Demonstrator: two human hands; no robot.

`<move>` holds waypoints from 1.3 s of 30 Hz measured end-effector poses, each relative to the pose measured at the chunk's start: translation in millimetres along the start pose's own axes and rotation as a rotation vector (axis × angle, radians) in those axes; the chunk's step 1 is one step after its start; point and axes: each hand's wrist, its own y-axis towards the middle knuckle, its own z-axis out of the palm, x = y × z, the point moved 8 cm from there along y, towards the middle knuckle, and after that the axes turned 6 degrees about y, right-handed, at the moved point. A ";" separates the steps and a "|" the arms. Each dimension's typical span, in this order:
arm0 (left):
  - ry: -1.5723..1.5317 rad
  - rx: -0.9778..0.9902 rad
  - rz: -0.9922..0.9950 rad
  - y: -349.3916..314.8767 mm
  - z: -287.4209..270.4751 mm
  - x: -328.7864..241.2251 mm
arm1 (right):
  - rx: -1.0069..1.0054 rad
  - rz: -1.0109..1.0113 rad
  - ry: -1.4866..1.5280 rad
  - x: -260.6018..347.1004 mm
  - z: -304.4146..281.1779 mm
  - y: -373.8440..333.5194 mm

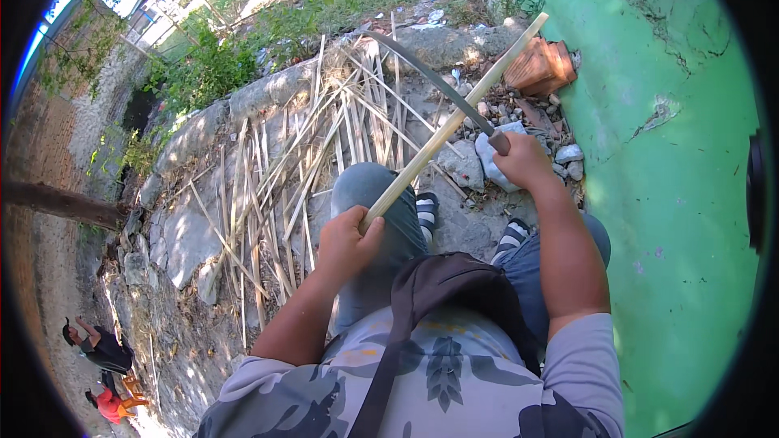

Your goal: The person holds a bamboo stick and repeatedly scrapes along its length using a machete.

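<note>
Wooden strip (430,150) slants up and away to the right of the pile of sticks (355,126), its near end in the left hand (347,247). It seems partway through being worked: it is one long pale piece, with no cut through it that shows. The sickle (442,86) crosses it, curved blade pointing toward the far end of the pile; whether the edge bites into the strip cannot be told. Many thin sticks lie in the pile, but which are finished and which are waiting is unclear. On the near side of the pile, the left fingers curl closed round the strip, thumb along it, forearm angled inward from below. Well to the right of the pile, the right hand (523,161) makes a closed fist round the sickle's handle (499,143), forearm leaning inward.
</note>
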 end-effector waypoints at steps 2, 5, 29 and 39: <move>0.008 0.002 0.017 -1.0 1.0 -0.8 | 0.012 -0.046 0.015 -1.0 9.9 -2.6; 0.001 0.013 0.000 -0.9 0.3 -0.9 | 0.092 -0.146 0.088 25.6 22.2 -14.7; -0.023 -0.024 0.010 -3.1 2.8 1.7 | 0.187 -0.339 -0.091 51.2 40.8 -21.6; -0.027 -0.026 -0.009 -2.6 3.9 5.4 | 0.114 -0.201 -0.033 21.8 25.2 -7.3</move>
